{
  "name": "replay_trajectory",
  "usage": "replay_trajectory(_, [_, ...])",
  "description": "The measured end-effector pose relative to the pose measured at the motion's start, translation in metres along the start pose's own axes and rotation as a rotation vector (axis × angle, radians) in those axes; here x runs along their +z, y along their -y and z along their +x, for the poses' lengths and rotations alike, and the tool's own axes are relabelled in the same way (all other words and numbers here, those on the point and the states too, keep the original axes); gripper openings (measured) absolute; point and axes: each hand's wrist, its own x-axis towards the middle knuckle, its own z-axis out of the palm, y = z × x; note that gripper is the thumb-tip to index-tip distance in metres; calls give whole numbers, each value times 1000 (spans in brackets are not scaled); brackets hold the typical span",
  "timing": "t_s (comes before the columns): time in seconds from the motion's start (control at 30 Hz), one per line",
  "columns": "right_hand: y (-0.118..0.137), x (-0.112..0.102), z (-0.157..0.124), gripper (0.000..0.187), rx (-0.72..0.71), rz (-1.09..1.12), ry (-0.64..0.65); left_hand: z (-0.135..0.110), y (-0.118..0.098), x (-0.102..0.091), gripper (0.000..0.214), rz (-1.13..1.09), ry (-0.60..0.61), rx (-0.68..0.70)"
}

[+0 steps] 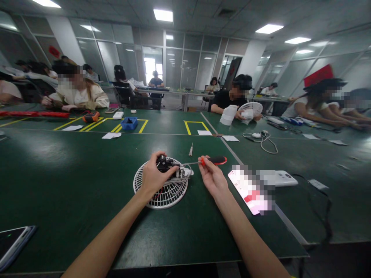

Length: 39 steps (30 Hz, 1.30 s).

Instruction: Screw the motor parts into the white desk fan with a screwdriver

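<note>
A round white fan grille [165,200] lies on the green table in front of me, with a black motor unit [164,162] and white wiring on top of it. My left hand [153,172] is wrapped around the motor unit, thumb on its near right side. My right hand [213,175] pinches a screwdriver [218,160] with a red and black handle near where the shaft begins. The shaft points left, its tip reaching the right side of the motor unit; whether it sits in a screw is too small to tell.
A small pointed tool [191,149] lies beyond the grille. Right of my right hand is a lit phone [246,193], then a white device [285,178] with a cable. Another phone [17,243] rests at lower left. A blue bin [129,123] stands farther back. Across the table, a person holds another fan grille [251,110].
</note>
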Motion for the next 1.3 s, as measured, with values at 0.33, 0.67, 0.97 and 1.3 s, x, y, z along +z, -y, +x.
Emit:
replay_trajectory(0.33, [-2,-8,4,21,10,-94,11,0,-1,0,59,7,10,6])
replay_trajectory(0.67, [-4,-11,6,29,-84,-94,6,0,-5,-2,51,-14,-5,-9])
replay_trajectory(0.97, [-2,-5,0,19,-80,-64,-10,0,-1,1,44,-15,-9,-40])
replay_trajectory(1.3, [-4,-11,6,36,-153,-150,-46,0,-3,-1,42,-27,-13,-34])
